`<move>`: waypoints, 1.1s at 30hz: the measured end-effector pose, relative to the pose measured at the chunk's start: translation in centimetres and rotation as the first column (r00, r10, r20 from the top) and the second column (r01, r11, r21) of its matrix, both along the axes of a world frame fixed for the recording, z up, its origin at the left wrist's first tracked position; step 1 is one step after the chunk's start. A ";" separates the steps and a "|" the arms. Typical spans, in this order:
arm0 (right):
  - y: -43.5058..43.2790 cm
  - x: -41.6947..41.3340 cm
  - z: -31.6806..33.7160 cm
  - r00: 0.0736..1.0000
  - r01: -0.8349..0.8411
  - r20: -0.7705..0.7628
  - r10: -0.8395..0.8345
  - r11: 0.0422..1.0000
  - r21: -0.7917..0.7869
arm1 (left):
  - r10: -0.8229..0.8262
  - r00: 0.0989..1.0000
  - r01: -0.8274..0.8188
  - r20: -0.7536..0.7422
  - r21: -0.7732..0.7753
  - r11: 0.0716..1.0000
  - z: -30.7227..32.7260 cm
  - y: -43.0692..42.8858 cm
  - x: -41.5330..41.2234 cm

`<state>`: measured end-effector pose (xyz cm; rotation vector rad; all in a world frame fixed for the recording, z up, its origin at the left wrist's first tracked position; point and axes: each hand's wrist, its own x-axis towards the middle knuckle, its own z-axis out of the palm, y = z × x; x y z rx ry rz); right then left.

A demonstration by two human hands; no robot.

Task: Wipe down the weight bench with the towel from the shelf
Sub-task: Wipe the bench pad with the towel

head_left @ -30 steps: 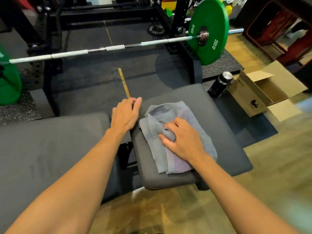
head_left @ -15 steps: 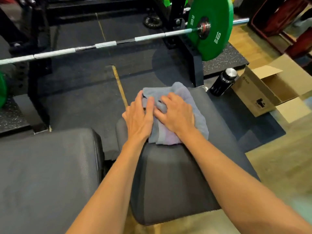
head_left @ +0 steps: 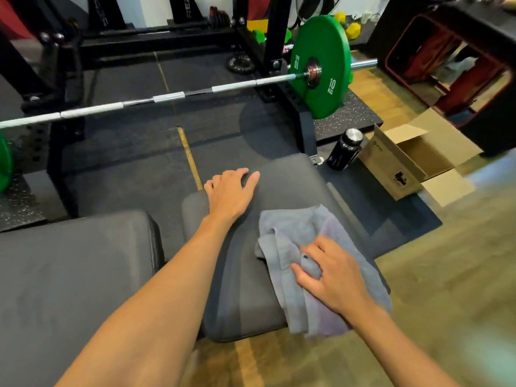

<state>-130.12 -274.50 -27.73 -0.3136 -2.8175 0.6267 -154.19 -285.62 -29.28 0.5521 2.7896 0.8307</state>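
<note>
The dark grey seat pad of the weight bench (head_left: 293, 180) lies in the middle of the view, with its back pad (head_left: 69, 275) at the lower left. A crumpled grey towel (head_left: 290, 233) is spread over the seat's near right part and hangs a little over the front edge. My right hand (head_left: 332, 272) presses on the towel, with a fold of cloth bunched between its fingers. My left hand (head_left: 230, 192) rests on the seat's far left edge, fingers curled over the rim, apart from the towel.
A barbell (head_left: 167, 96) with a green 10 kg plate (head_left: 321, 67) sits in the black rack beyond the bench. On the floor to the right stand a black bottle (head_left: 344, 149) and an open cardboard box (head_left: 410, 160). Wooden floor lies at the front right.
My right hand has dragged the towel from the seat's far end back toward me and to the right. My left hand has come off the towel and moved to the seat's far left edge.
</note>
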 end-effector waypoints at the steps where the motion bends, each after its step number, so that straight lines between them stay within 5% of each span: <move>1: 0.2 1.1 -0.2 1.000 0.010 0.002 -0.010 1.000 0.000 | -0.015 1.000 0.015 -0.024 -0.006 1.000 -0.1 0.5 0.1; 5: 1.5 -1.0 -0.9 0.996 0.069 -0.057 -0.069 0.998 0.011 | 0.031 0.993 -0.034 -0.118 -0.025 0.999 -0.9 1.1 0.3; 10: 5.6 -13.8 -1.1 0.972 0.180 -0.163 -0.170 0.982 0.051 | 0.068 0.979 -0.071 -0.193 -0.009 0.997 -1.9 1.7 0.1; 15: 8.4 -22.7 -1.4 0.987 0.130 -0.101 -0.123 0.989 0.068 | 0.048 0.976 -0.066 -0.213 -0.080 0.995 -2.1 1.8 0.2; 22: 6.9 -15.2 -0.9 0.990 0.120 -0.078 -0.118 0.993 0.019 | 0.023 0.989 -0.031 -0.149 -0.049 0.998 -1.3 1.2 0.4; 27: 4.7 -5.9 -0.5 0.984 0.175 -0.052 -0.173 0.984 0.036 | 0.019 0.993 0.003 -0.120 0.176 0.984 -0.7 0.5 0.6; 33: -1.5 -9.1 -0.1 0.986 0.156 -0.052 -0.158 0.987 -0.038 | 0.091 0.995 -0.104 0.051 0.404 0.909 0.5 -1.9 2.9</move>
